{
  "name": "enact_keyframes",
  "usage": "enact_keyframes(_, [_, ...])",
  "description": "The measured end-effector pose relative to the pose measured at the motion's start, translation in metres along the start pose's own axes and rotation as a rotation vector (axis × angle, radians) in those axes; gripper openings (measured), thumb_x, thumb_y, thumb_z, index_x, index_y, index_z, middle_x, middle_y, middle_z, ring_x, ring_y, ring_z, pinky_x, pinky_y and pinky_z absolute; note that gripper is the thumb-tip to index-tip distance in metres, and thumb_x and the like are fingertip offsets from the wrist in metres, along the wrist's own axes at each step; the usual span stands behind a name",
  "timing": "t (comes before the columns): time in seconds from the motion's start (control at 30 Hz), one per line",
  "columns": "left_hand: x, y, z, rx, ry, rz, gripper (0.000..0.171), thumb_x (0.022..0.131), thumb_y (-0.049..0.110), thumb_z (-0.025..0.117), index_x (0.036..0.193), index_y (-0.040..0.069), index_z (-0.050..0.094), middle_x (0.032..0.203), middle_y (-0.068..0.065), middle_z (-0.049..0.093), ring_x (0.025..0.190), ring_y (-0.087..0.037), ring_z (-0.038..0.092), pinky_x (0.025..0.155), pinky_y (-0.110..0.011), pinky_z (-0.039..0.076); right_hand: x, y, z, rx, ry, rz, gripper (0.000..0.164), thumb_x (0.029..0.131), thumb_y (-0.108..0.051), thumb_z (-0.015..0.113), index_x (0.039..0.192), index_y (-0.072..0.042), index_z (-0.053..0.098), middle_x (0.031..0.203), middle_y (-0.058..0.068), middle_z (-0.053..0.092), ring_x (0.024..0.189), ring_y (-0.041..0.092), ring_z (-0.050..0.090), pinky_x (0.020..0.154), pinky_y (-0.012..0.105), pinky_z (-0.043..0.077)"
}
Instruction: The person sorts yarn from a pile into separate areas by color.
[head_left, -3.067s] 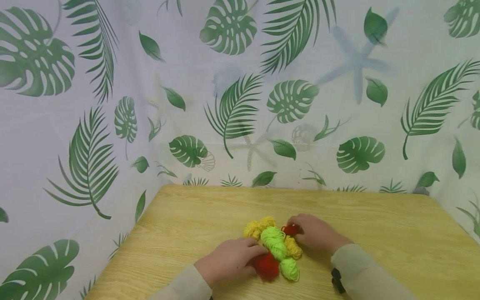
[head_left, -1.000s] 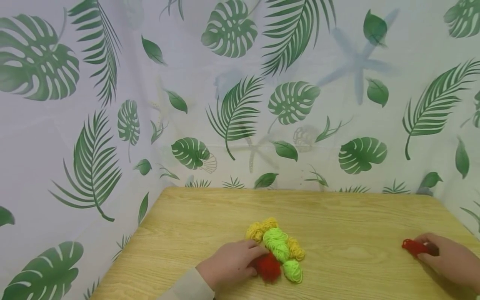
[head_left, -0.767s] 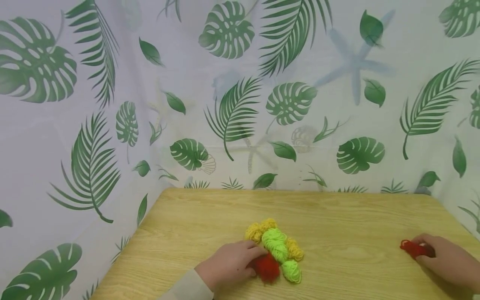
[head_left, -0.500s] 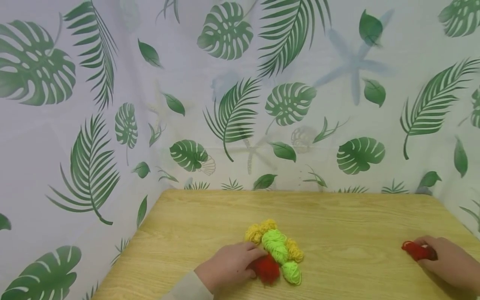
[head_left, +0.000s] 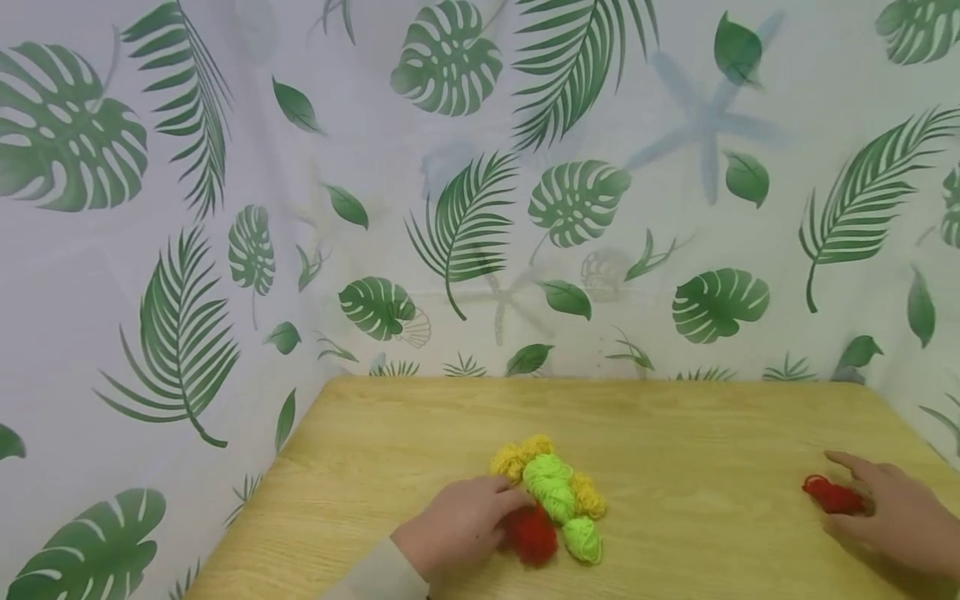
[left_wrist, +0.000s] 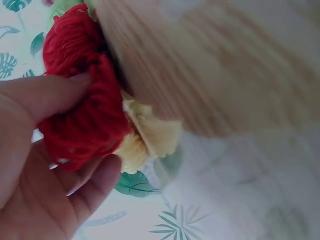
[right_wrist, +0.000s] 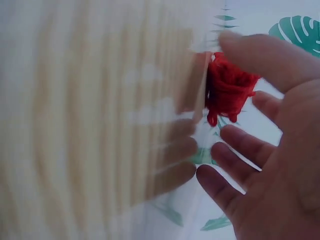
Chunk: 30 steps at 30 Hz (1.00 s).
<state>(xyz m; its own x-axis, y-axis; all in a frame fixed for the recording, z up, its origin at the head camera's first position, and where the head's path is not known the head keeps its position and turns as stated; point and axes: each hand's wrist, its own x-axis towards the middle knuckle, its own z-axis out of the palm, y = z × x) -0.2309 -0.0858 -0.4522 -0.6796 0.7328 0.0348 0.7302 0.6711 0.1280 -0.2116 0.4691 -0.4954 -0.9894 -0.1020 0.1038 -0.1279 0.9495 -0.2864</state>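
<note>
My left hand (head_left: 461,527) grips a red yarn bundle (head_left: 534,537) beside the yarn cluster; in the left wrist view the thumb presses on the red yarn (left_wrist: 85,110) with fingers curled under it. Far to the right, a smaller red yarn bundle (head_left: 834,495) lies on the table. Around it my right hand (head_left: 896,517) is spread, thumb and fingers apart. The right wrist view shows that red yarn (right_wrist: 231,87) between the spread thumb and fingers, not gripped.
Against the held bundle lie a long lime-green yarn bundle (head_left: 551,487), a small lime-green ball (head_left: 582,540) and yellow yarn bundles (head_left: 588,495), (head_left: 522,455). The wooden table (head_left: 697,442) meets a leaf-patterned cloth (head_left: 465,358) at the back and left.
My right hand has carried the small red bundle from the cluster to the table's right side, then its fingers have spread and let go. The left hand stays on its red bundle.
</note>
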Motion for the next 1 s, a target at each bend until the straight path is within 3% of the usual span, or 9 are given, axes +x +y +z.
enact_keyframes(0.13, [0.001,0.004,-0.006,0.058,0.01,0.035,0.047,0.092,0.017,0.073,0.134,0.035,0.063,0.116,0.01,0.062,0.095,-0.004,0.059,0.081,-0.025,0.052,-0.004,0.0,-0.004,-0.03,0.012,0.0,0.093,0.079,-0.048,0.083,0.135,0.013,0.041,0.119,0.042,0.053,0.103,0.06,0.049,0.079,0.072,0.043])
enact_keyframes(0.37, [0.007,0.014,-0.02,0.096,0.052,0.12,0.045,0.092,0.019,0.076,0.133,0.032,0.064,0.11,0.012,0.062,0.089,-0.002,0.057,0.076,-0.019,0.049,-0.008,0.001,-0.007,-0.016,-0.038,0.063,0.103,0.083,-0.055,0.078,0.139,0.018,0.033,0.121,0.049,0.045,0.105,0.065,0.045,0.082,0.075,0.041])
enact_keyframes(0.5, [0.016,0.02,-0.03,0.118,0.103,0.192,0.041,0.093,0.021,0.075,0.132,0.031,0.064,0.11,0.013,0.062,0.09,-0.002,0.058,0.077,-0.018,0.05,-0.006,0.002,-0.008,-0.008,-0.04,0.054,0.103,0.085,-0.054,0.077,0.141,0.019,0.03,0.122,0.05,0.045,0.105,0.066,0.045,0.081,0.074,0.042])
enact_keyframes(0.6, [0.027,0.025,-0.036,0.154,0.122,0.231,0.04,0.094,0.022,0.074,0.132,0.03,0.065,0.11,0.011,0.063,0.091,-0.003,0.059,0.078,-0.018,0.05,-0.005,0.003,-0.006,0.003,-0.024,0.024,0.1,0.085,-0.051,0.077,0.14,0.019,0.032,0.123,0.049,0.047,0.104,0.066,0.046,0.079,0.074,0.042])
enact_keyframes(0.73, [0.045,0.037,-0.041,0.156,0.099,0.236,0.04,0.094,0.026,0.074,0.133,0.031,0.064,0.111,0.012,0.063,0.093,-0.002,0.059,0.079,-0.016,0.05,-0.005,0.002,-0.002,0.028,0.001,-0.018,0.097,0.085,-0.046,0.079,0.14,0.02,0.035,0.125,0.047,0.048,0.105,0.066,0.047,0.078,0.073,0.043])
enact_keyframes(0.9, [0.07,0.061,-0.041,0.13,0.093,0.255,0.04,0.097,0.029,0.071,0.136,0.031,0.062,0.113,0.014,0.061,0.096,0.001,0.057,0.081,-0.013,0.047,-0.008,-0.003,-0.002,0.04,0.023,-0.038,0.093,0.083,-0.043,0.082,0.138,0.019,0.039,0.124,0.045,0.051,0.105,0.064,0.049,0.08,0.073,0.043])
enact_keyframes(1.0, [0.088,0.078,-0.037,0.123,0.114,0.236,0.041,0.096,0.031,0.071,0.136,0.033,0.062,0.112,0.016,0.06,0.093,0.003,0.055,0.076,-0.011,0.045,-0.009,-0.005,-0.005,0.029,0.02,-0.031,0.094,0.083,-0.043,0.082,0.137,0.02,0.039,0.122,0.045,0.052,0.104,0.064,0.05,0.08,0.073,0.043])
